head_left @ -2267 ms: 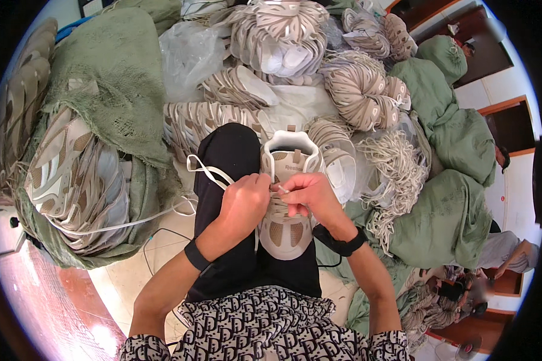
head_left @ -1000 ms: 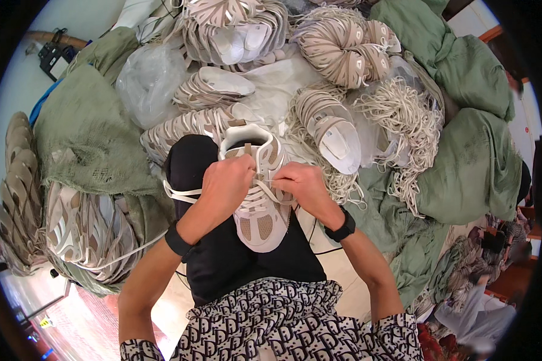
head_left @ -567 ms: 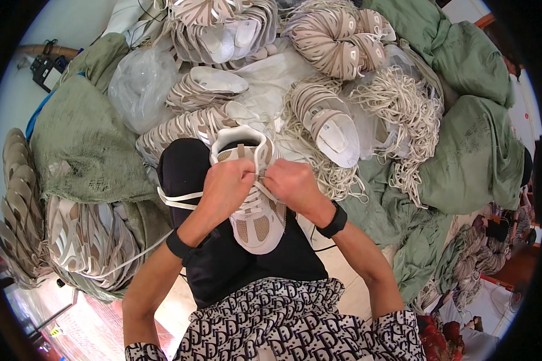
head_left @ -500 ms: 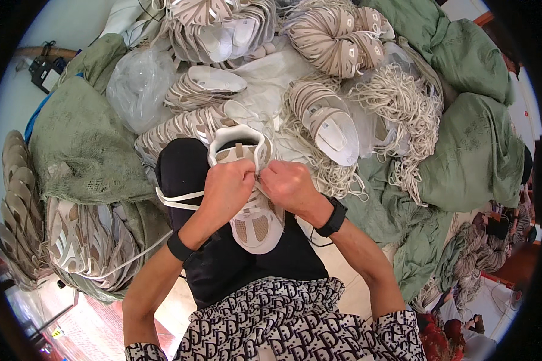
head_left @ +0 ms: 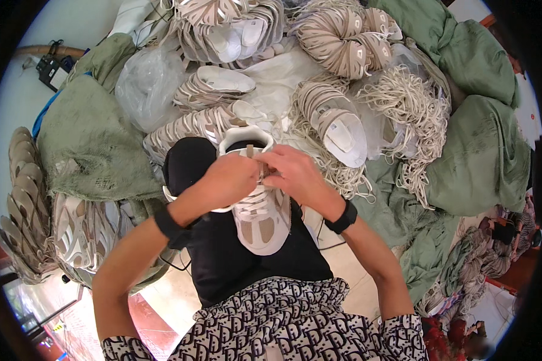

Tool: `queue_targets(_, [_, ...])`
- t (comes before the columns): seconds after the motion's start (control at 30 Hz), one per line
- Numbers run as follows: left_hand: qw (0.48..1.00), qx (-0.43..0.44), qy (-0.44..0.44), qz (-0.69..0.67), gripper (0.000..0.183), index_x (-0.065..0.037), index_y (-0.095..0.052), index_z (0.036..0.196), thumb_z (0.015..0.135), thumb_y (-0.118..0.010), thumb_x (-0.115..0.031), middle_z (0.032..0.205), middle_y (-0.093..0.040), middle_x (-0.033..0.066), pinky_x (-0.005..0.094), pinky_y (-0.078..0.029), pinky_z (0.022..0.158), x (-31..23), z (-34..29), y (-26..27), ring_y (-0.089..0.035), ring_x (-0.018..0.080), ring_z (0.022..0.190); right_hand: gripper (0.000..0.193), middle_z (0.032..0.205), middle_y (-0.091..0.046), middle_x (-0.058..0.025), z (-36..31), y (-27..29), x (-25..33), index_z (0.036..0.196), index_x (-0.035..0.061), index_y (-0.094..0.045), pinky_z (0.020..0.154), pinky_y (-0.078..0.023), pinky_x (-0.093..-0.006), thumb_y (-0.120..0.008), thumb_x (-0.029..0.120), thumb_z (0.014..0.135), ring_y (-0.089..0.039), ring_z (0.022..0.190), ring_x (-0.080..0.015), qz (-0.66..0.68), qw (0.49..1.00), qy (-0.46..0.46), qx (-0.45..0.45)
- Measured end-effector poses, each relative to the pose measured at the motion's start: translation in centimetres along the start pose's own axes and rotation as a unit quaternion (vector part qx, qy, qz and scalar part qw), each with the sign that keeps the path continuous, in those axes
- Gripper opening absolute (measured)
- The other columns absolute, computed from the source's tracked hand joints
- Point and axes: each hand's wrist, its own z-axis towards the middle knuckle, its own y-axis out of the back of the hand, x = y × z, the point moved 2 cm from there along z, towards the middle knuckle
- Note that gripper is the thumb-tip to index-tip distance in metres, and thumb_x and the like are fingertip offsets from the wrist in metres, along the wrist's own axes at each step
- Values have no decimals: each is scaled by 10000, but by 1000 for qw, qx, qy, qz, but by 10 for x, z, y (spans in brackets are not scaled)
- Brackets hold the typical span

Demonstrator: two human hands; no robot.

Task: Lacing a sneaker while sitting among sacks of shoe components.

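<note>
A beige and white sneaker (head_left: 263,224) rests on my black-clad lap, toe toward me and padded collar away. White shoelace (head_left: 256,201) crosses its front, and a loose length shows beneath my left wrist. My left hand (head_left: 238,175) is closed over the top of the lacing, by the tongue, its fingertips mostly hidden. Against it, my right hand (head_left: 294,174) pinches thumb and fingers at the upper eyelets. The lace appears to be between the fingers of both hands, though the exact grip is covered.
Stacks of shoe uppers (head_left: 337,135) lie beyond my knees, beside a tangled heap of laces (head_left: 403,102). Green cloth sacks (head_left: 90,144) flank me. A clear plastic bag (head_left: 150,87) sits at the far left, and more uppers (head_left: 81,231) stand at the near left.
Both hands were fists together at the lacing; now the right fingers are extended into a pinch. The left forearm has swung outward, and the lace that trailed leftward has been drawn in.
</note>
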Motion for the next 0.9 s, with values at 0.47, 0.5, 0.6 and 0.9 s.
queue_targets(0.47, [761,-203,84,-610,105,3,-583,917,844,-538,-57,743,-587,45,204,-421,504,-14,-72,54,-546,96,605,162,707,-590,-71,21,-22,54,802,50,-656,496,-439,-270,-664,144,670,-550,572,-180,52,992,117,-15])
queue_targets(0.5, [740,-230,87,-626,121,7,-579,941,842,-523,-38,858,-607,80,217,-459,542,-2,-78,55,-594,127,679,132,718,-601,-66,19,-7,39,795,55,-663,477,-425,-245,-648,119,680,-548,561,-155,151,987,51,-24])
queue_targets(0.6, [468,-334,5,-818,159,42,-542,994,844,-504,4,1143,-522,177,273,-511,701,38,-116,46,-591,229,957,138,596,-540,-11,22,68,-30,748,15,-635,418,-307,-191,-555,120,787,-425,484,-47,199,965,-14,-172])
queue_targets(0.9, [358,-692,20,-627,308,144,-391,1154,883,-457,14,1218,-431,252,370,-390,1014,215,-298,55,-447,301,1152,206,626,-489,2,-6,221,-149,962,-32,-571,407,-299,-194,-555,148,864,-407,488,-71,397,815,-237,-350])
